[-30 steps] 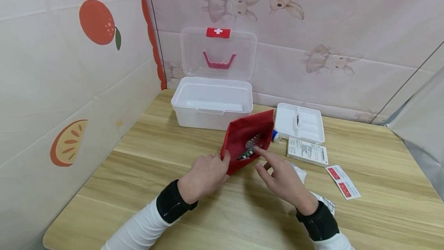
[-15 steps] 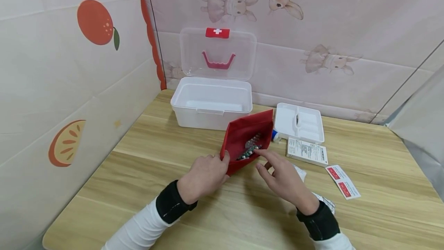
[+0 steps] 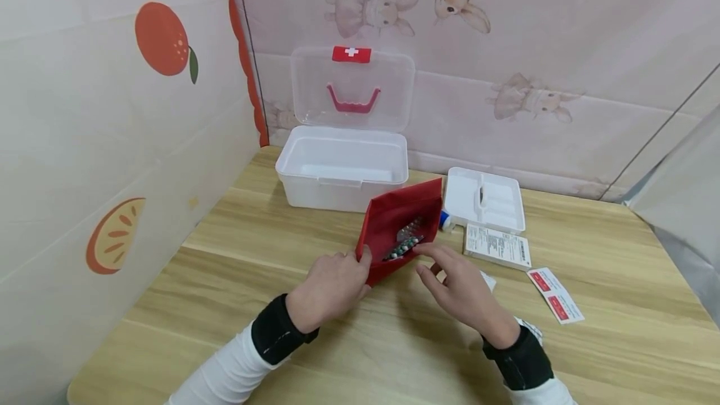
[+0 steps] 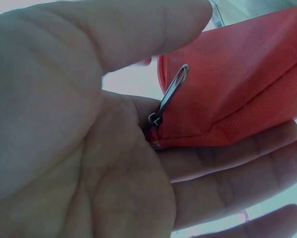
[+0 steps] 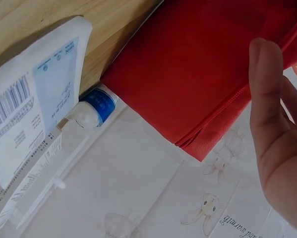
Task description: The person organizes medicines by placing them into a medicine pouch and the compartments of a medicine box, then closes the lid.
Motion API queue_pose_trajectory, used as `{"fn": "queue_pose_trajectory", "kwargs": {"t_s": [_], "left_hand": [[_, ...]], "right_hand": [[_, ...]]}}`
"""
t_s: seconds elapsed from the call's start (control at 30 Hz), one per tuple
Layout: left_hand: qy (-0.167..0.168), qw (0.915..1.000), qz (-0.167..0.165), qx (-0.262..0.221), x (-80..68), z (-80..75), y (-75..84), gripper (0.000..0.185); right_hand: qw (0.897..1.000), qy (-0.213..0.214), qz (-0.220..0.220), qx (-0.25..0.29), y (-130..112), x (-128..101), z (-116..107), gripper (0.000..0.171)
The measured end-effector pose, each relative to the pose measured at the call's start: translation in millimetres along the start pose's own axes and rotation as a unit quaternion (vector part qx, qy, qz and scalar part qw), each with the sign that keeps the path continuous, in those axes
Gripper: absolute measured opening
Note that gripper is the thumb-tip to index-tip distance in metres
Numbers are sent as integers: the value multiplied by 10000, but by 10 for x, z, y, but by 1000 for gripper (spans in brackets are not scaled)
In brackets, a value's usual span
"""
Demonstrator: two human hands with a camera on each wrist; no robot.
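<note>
At the bottom of the head view two white sleeves with black wrist bands reach up over the wooden table (image 3: 236, 280). The left hand (image 3: 332, 286), just left of centre, grips the near left corner of the red pouch (image 3: 400, 230); in the left wrist view its fingers lie under the pouch's corner and the thumb arches above it, with the metal zipper pull (image 4: 169, 94) standing up in the middle of the frame. The right hand (image 3: 461, 289), right of centre, hovers with loosely bent fingers at the open mouth of the pouch, its forefinger tip at or just beside the blister packs (image 3: 404, 244) inside; whether it has hold of one cannot be told. In the right wrist view that hand's fingers (image 5: 272, 134) show at the right edge, apart from the red cloth.

The pouch lies open in the middle of the frame, tilted up towards the upper right. Just right of the right hand a white sachet (image 3: 488, 280) peeks out, and farther right lies a red and white strip (image 3: 554, 302). Above them lies a white medicine box (image 3: 497, 245) with a barcode, with a small blue-capped bottle (image 3: 445, 220) between the pouch and the white tray (image 3: 485, 199). Farthest back, in the upper middle, stands the white first-aid box (image 3: 343, 167), its clear lid (image 3: 353, 89) raised against the rabbit-patterned wall.
</note>
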State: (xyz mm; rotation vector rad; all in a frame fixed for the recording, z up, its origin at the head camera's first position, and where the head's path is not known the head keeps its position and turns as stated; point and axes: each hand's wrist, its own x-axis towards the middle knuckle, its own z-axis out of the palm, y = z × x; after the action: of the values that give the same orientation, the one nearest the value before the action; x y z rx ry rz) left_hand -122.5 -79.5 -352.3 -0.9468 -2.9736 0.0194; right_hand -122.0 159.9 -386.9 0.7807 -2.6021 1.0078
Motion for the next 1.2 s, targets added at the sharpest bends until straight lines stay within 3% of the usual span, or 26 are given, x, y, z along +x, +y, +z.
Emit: {"fn": "queue_pose_trajectory", "kwargs": {"t_s": [0.2,0.37,0.53,0.7,1.03,1.2], "left_hand": [[-1,10000,-22,66,-2,-3,-2,59],[-36,9999,-9,109,-4,-21,5,59],[-25,10000,-16,82,3,-20,1,59],[251,9992,130,294,-16,6,-1,58],[86,9997,57,209,-19,11,0,59],[79,9998,55,198,-20,9,1,58]], "right_hand": [[9998,179,-66,-12,46,3,-114,36],[9962,797,-204,-293,136,-22,-319,39],[9912,1107,112,-723,217,-65,-551,37],[9888,833,698,-1018,312,-132,-734,32],[9826,302,1325,-1263,495,-241,-913,30],[9758,-400,1722,-1284,547,-292,-1005,26]]}}
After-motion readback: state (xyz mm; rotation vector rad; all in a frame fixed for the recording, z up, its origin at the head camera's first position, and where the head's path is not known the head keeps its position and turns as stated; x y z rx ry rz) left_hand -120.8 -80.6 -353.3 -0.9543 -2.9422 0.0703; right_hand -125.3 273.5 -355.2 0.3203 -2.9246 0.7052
